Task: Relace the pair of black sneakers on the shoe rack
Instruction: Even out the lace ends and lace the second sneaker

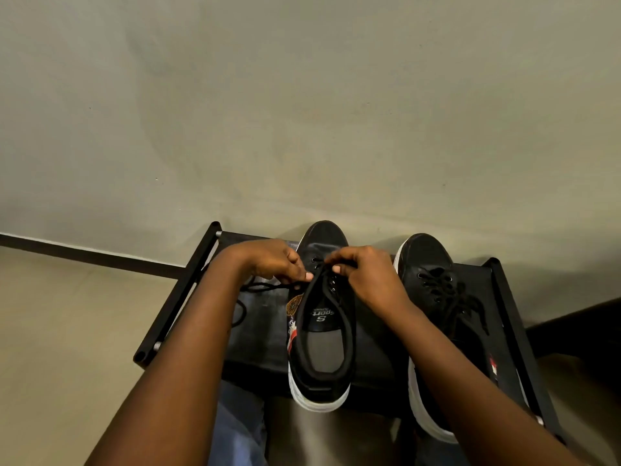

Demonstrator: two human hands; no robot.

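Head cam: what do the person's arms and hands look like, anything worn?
Both bare: left hand and right hand show no gloves, rings or watch, and no sleeves show on either forearm up to the frame edge. Below them, blue jeans.

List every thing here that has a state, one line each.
unlaced sneaker: on the rack, most eyelets empty, being threaded near the toe.
laced sneaker: on the rack, lace threaded, lying loose over the tongue.
lace: one end trails loose to the left across the rack.
left hand: pinches the lace.
right hand: fingers curled on the lace at the front eyelets.
shoe rack: upright, by the wall, bearing both sneakers.
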